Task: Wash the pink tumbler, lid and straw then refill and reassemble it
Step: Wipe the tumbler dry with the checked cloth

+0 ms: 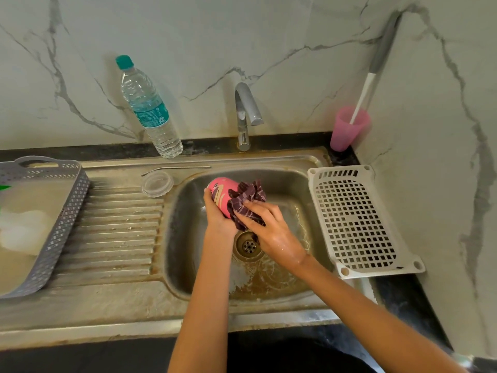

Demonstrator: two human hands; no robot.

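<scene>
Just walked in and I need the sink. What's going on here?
A person is washing the pink tumbler over the sink basin. The left hand grips it, and the right hand holds a dark cloth against it. The clear lid and metal straw lie on the drainboard, untouched.

1. Location: domestic kitchen.
2. Evidence: stainless steel sink (188, 313) with ribbed drainboard (113, 232) and tap (243, 114), set in a dark desk (398, 300).
3. Evidence: marble-pattern wall (269, 36); perforated white drying tray (357, 219) beside the basin.
</scene>
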